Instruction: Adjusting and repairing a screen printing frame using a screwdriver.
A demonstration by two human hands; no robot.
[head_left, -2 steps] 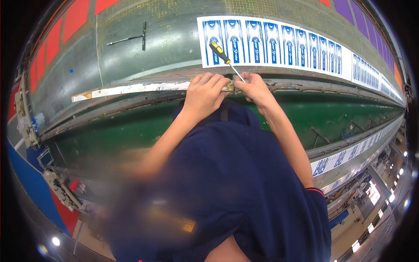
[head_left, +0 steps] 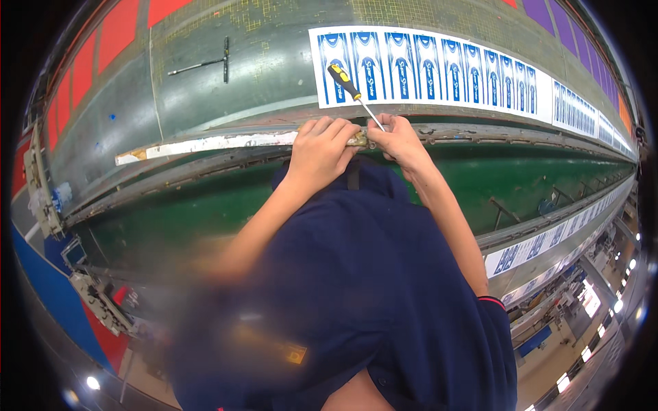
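My left hand [head_left: 321, 147] curls over the worn metal rail [head_left: 205, 145] at the long table's near edge, its fingers closed on a small brass-coloured fitting [head_left: 360, 140]. Touching it on the right, my right hand [head_left: 399, 141] pinches the thin shaft of a screwdriver [head_left: 348, 83] just above the fitting. The yellow and black handle sticks up and away over the printed sheet. The tip is hidden between my fingers. My dark blue shirt [head_left: 370, 288] fills the lower middle of the picture.
A black T-handle wrench [head_left: 205, 65] lies on the grey-green table top at the upper left. A long strip of blue and white printed labels [head_left: 466, 72] runs to the right. A green channel [head_left: 534, 178] lies below the rail, and machine parts [head_left: 92, 291] stand at the lower left.
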